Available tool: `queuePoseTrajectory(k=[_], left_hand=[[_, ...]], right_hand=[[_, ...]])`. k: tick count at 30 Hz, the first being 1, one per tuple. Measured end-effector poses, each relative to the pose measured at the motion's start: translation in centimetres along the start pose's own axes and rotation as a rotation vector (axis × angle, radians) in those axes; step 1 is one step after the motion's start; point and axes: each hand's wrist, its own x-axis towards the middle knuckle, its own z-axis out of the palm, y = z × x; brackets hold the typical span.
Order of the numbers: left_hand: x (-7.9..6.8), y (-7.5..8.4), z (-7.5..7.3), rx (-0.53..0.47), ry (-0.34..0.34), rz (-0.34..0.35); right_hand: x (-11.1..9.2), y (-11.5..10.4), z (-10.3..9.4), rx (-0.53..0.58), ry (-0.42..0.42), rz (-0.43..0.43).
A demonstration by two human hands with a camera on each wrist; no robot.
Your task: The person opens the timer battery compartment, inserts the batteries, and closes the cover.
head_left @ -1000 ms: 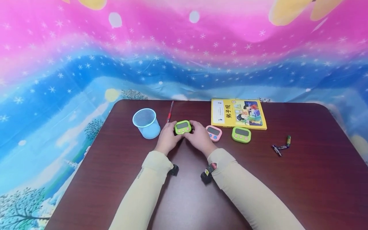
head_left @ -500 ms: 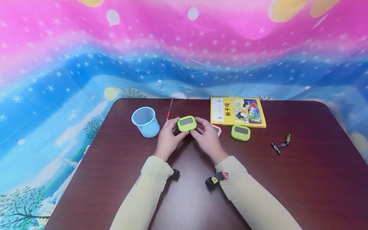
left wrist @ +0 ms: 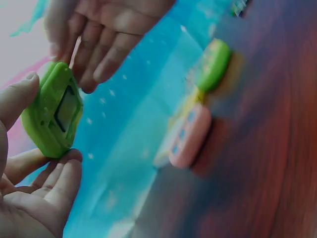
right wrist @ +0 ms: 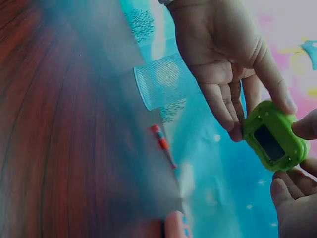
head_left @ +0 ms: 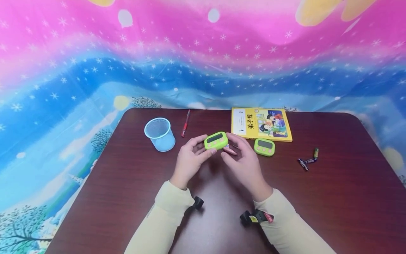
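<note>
A green digital timer point(head_left: 216, 140) is held above the table, tilted, by my left hand point(head_left: 189, 157) with the thumb on its near edge and fingers at its far side. Its back, with a rectangular recess, shows in the left wrist view. My right hand point(head_left: 245, 158) is at the timer's right end, index fingertip at its edge and thumb spread away; whether it touches is hard to tell. A pink timer point(left wrist: 190, 136) with blue buttons lies on the table, mostly hidden by the right hand in the head view. Another green timer point(head_left: 264, 147) lies farther right.
A blue mesh pen cup point(head_left: 160, 134) stands at left, with a red pen point(head_left: 185, 124) near it. At the back lies a yellow book point(head_left: 262, 124). Several small batteries point(head_left: 307, 161) lie on the right of the dark wooden table point(head_left: 336, 208).
The held timer has risen, moved right and tilted, its screen now seen more edge-on. My right hand has drawn back to the right, its thumb now off the timer. The left hand keeps its hold.
</note>
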Motion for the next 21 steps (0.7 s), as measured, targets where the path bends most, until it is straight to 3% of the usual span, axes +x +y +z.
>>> queuePoseTrajectory(k=[4,9,15,21], left_hand=[[-0.9,1.3,-0.1,-0.014,-0.064,-0.052],[-1.6,2.4,-0.5,0.045,-0.164,-0.084],[-2.8,3.4,-1.1,0.055,-0.294,-0.149],[-3.9,4.1,-0.4,0.063,-0.407,-0.153]], right_hand=[[-1.1,-0.4,-1.4,-0.155,0.026,-0.123],[-2.5,-0.6,-3.5,-0.301,-0.004,-0.27],[-3.5,-0.5,-5.1,-0.339,-0.074,-0.451],[-4.6,-0.2,-5.8,-0.323,-0.039,-0.57]])
